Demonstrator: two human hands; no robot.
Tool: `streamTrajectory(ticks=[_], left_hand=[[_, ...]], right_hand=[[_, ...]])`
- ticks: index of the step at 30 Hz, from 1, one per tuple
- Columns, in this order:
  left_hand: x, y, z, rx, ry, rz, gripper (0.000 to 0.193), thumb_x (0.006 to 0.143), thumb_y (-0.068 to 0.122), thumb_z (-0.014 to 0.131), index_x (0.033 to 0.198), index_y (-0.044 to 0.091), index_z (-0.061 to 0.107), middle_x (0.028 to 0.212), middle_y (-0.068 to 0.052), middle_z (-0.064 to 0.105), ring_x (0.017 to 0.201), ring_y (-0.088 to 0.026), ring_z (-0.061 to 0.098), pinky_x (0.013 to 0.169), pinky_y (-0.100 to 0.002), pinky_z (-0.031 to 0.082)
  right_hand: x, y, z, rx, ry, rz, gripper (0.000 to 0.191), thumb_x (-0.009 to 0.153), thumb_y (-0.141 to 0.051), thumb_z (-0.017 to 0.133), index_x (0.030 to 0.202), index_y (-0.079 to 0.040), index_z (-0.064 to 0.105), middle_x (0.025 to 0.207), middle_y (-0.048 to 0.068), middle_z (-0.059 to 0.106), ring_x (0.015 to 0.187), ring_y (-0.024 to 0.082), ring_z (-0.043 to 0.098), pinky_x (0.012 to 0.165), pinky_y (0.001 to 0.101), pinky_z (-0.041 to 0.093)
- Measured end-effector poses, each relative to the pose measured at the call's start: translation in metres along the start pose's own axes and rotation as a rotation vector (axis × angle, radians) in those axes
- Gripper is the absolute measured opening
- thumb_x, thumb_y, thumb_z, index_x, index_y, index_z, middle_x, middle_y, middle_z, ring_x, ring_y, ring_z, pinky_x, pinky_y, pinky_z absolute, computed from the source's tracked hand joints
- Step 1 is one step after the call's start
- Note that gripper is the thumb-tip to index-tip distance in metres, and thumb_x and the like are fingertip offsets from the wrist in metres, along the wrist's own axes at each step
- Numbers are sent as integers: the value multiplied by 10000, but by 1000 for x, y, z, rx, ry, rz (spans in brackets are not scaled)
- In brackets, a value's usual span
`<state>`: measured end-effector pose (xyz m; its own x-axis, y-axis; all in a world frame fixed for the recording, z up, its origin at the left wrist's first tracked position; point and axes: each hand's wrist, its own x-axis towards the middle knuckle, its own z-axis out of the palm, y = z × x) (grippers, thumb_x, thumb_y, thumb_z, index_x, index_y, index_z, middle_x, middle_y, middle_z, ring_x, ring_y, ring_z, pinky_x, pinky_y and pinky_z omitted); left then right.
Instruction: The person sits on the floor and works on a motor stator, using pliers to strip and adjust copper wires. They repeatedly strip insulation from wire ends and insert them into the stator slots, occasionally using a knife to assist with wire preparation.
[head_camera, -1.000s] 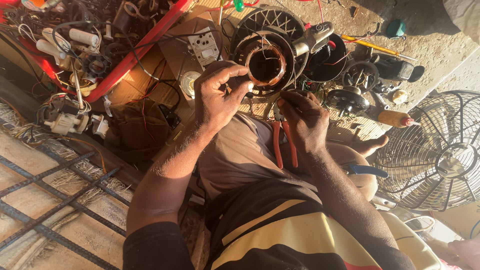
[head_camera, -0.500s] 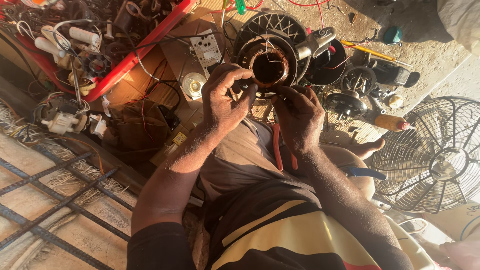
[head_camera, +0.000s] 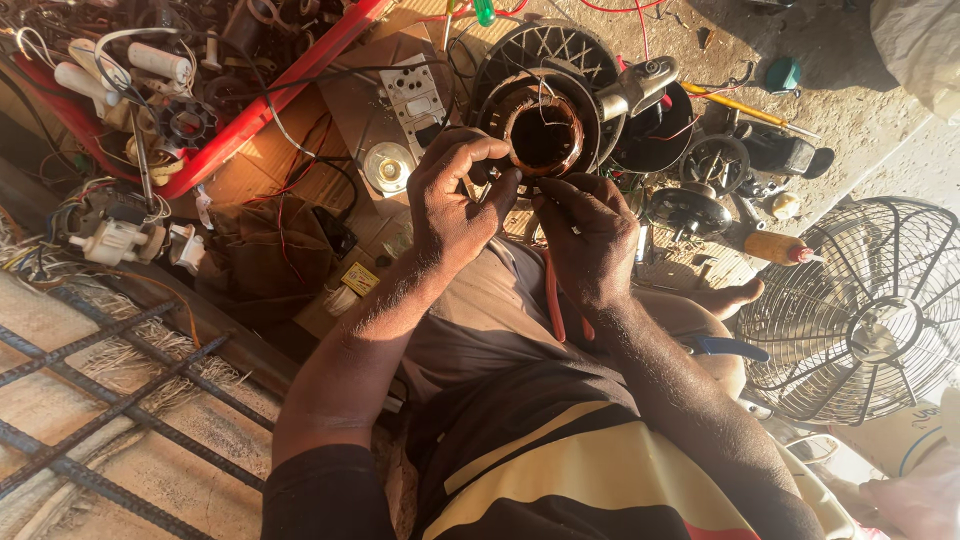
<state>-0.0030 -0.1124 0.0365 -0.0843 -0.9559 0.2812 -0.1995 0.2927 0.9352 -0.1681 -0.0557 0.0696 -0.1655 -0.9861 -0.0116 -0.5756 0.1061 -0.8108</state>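
The motor coil is gripped above the lap by the closed left hand, a thin wire is pinched by the right hand, and the wire could be snapped by too strong pulling.

Just one view here, the head camera, looking steeply down from close above the lap. Both forearms run up from six o'clock toward centre frame; ground clutter fills twelve o'clock, a fan guard sits at three.
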Motion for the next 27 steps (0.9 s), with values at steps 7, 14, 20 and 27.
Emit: streamTrajectory(ticks=[7,14,20,27], left_hand=[[0,0,-4,-10,-2,-36,339,828,-65,835,1108,80,711,1127,-56,695,1078,-174,688,932,-293,560],[-1,-2,-4,-51,5,-57,314,856,-40,855,1102,90,710,1114,-33,705,1077,-157,695,951,-298,578],[0,-2,-6,-91,-3,-56,312,851,-45,857,1087,92,706,1110,-33,704,1043,-146,686,893,-275,574],[0,-3,-5,-87,8,-63,319,850,-34,867,1097,90,707,1109,-32,709,1039,-145,692,873,-271,571]], right_hand=[[6,-4,3,-18,29,31,134,938,-96,789,1069,-69,788,1085,77,705,878,143,713,742,261,594],[3,-2,3,-19,54,18,148,954,-78,790,1092,-31,761,1073,84,695,862,127,705,736,260,594],[-2,-3,0,-39,68,39,126,963,-81,788,1080,-39,768,1095,87,697,837,119,706,709,246,589],[-5,-5,4,50,42,26,133,964,-76,772,1089,-32,757,1119,90,688,888,120,708,752,247,595]])
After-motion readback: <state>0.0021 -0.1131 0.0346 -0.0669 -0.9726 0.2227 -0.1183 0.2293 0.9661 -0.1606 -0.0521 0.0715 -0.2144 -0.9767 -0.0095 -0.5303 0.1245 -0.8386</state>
